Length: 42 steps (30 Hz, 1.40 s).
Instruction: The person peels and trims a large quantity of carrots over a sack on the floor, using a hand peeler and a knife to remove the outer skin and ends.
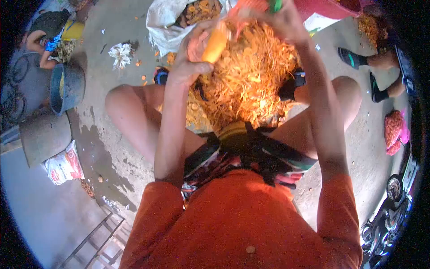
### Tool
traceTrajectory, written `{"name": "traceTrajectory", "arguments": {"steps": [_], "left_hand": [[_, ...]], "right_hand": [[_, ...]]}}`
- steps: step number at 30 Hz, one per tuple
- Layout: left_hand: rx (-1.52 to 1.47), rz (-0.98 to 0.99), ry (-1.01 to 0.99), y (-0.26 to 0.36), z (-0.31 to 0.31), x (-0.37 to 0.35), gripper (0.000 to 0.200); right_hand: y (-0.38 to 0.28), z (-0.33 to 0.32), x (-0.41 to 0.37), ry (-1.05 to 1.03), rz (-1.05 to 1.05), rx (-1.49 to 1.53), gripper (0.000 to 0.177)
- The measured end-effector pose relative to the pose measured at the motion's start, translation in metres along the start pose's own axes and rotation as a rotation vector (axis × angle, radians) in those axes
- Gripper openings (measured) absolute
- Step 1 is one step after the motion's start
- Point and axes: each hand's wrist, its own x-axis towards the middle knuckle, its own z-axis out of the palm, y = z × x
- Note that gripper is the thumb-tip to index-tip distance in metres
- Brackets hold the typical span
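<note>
My left hand (pixel 190 58) is closed around a carrot (pixel 216 45), its thumb along the near end; the peeled surface looks smooth and bright orange. My right hand (pixel 286 24), smeared by motion, is to the right of it at the top of the view. A green-handled peeler (pixel 275 5) shows at its fingers, but the blade is hidden in the blur. Beneath both hands, between my feet, lies a large heap of carrot peelings (pixel 251 76).
Beyond my left hand stands a white sack (pixel 163 24) with carrots inside. A pink tub (pixel 331 8) is at the upper right. To the left are a dark bucket (pixel 74 89) and another person (pixel 45 38). Another person's legs (pixel 380 60) and a pink bag (pixel 396 133) lie right.
</note>
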Motion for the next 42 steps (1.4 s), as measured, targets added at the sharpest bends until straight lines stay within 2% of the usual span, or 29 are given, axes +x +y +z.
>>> {"name": "traceTrajectory", "arguments": {"steps": [1,4,6,7,9,10,11,14,15,16,17,18,19,20,21,22,23,24,25,27,28,29,30,31,32,34,37,40,42], "left_hand": [[-0.006,-0.013,0.006,-0.001,0.003,-0.006,0.099],[-0.001,0.025,0.091,0.003,0.012,0.004,0.096],[-0.036,0.003,0.128,-0.001,0.015,0.0,0.098],[-0.067,-0.016,0.166,-0.001,0.015,0.0,0.099],[0.026,-0.062,0.128,0.003,0.018,-0.005,0.11],[0.038,-0.048,0.101,0.006,0.019,-0.005,0.11],[0.058,-0.023,0.069,0.009,0.018,0.0,0.11],[0.063,0.001,0.147,0.009,0.018,0.002,0.111],[0.056,0.003,0.206,0.007,0.016,0.003,0.112],[0.049,0.078,0.162,0.002,0.009,0.004,0.1],[0.047,0.073,0.165,0.002,0.009,0.003,0.1],[0.02,0.053,0.148,0.002,0.011,0.0,0.107],[-0.005,0.04,0.128,0.003,0.012,0.001,0.115],[0.078,0.043,0.144,-0.003,0.007,0.001,0.105],[0.085,0.053,0.144,-0.003,0.004,0.001,0.105],[-0.088,-0.026,0.159,-0.002,0.0,-0.001,0.103],[-0.263,-0.107,0.174,-0.001,-0.001,-0.003,0.103],[-0.196,-0.213,0.395,0.0,0.007,0.001,0.09],[-0.194,-0.207,0.393,-0.003,0.003,0.003,0.09],[0.457,-0.306,0.471,-0.019,-0.007,0.0,0.078],[0.393,-0.235,0.513,-0.029,-0.006,0.0,0.064],[0.391,-0.237,0.511,-0.031,-0.005,0.0,0.064],[0.588,-0.141,0.479,-0.033,-0.004,0.001,0.056],[0.782,-0.045,0.443,-0.034,-0.004,0.001,0.049],[0.805,-0.027,0.443,-0.031,0.001,0.0,0.04],[0.877,-0.046,0.458,-0.023,0.01,-0.001,0.04],[0.97,-0.051,0.492,-0.013,0.014,0.0,0.04],[1.067,-0.045,0.423,-0.002,0.007,-0.003,0.038],[1.075,-0.009,0.276,0.002,0.003,-0.006,0.037]], "right_hand": [[-0.004,-0.019,-0.002,0.006,0.157,-0.249,0.029],[0.008,-0.02,0.001,-0.002,-0.013,-0.136,0.029],[-0.007,0.005,0.002,-0.237,-0.17,-0.288,0.026],[-0.002,-0.001,0.005,-0.24,-0.175,-0.291,0.026],[0.007,-0.013,-0.003,-0.005,0.028,-0.102,0.025],[0.0,-0.026,-0.003,0.051,0.226,-0.209,0.026],[-0.004,-0.027,-0.001,0.05,0.214,-0.218,0.026],[-0.001,-0.006,0.0,-0.065,-0.071,-0.098,0.024],[-0.009,0.002,0.004,-0.07,-0.077,-0.1,0.024],[-0.019,0.009,0.004,-0.062,0.066,-0.122,0.025],[-0.024,0.013,0.0,-0.05,0.217,-0.141,0.025],[0.0,0.009,-0.003,0.119,0.027,-0.021,0.026],[0.008,-0.017,-0.004,0.062,0.089,-0.291,0.023],[0.011,-0.029,-0.005,0.064,0.157,-0.373,0.021],[0.014,-0.035,-0.006,0.066,0.223,-0.452,0.019],[0.019,-0.037,-0.009,0.064,0.212,-0.45,0.019],[0.026,-0.036,-0.014,-0.128,0.25,-0.552,0.019],[0.031,-0.033,-0.02,-0.322,0.288,-0.655,0.019],[0.041,-0.023,-0.028,-0.344,0.164,-0.899,0.022],[0.017,0.002,-0.027,-0.455,0.387,-0.891,0.028],[0.02,0.007,-0.031,-0.456,0.393,-0.889,0.028],[0.025,0.012,-0.037,-0.396,0.237,-0.899,0.029],[0.03,0.014,-0.04,-0.334,0.079,-0.907,0.031],[0.034,0.015,-0.043,-0.333,0.082,-0.908,0.031],[0.035,0.017,-0.044,-0.328,0.074,-0.852,0.031],[0.037,0.02,-0.044,-0.322,0.065,-0.802,0.031],[0.039,0.021,-0.044,-0.412,0.203,-0.855,0.027],[0.046,0.019,-0.048,-0.417,0.176,-0.824,0.028],[0.077,0.003,-0.06,-0.437,0.12,-0.96,0.032]]}}
